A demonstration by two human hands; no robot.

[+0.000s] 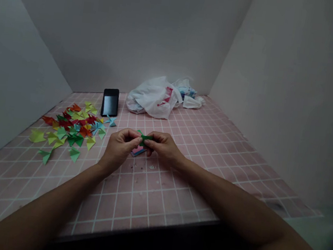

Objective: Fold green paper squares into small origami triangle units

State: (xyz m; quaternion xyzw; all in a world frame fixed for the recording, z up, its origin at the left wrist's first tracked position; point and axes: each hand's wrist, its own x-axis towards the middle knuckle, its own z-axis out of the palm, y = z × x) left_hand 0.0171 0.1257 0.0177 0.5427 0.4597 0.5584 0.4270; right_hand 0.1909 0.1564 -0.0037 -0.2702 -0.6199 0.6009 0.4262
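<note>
Both of my hands meet over the middle of the pink tiled table (152,195). My left hand (121,147) and my right hand (164,147) pinch a small piece of green folded paper (144,138) between their fingertips, a little above the table. Under the hands lies a small stack of paper sheets (137,151), pink and blue at its visible edge. To the left spreads a pile of several folded paper shapes (70,128) in red, green, yellow, orange and light blue.
A black phone (110,102) stands propped behind the pile. White plastic bags (157,96) lie at the back by the wall corner. Grey walls close in the table on the left, back and right. The table's front edge runs dark below my forearms.
</note>
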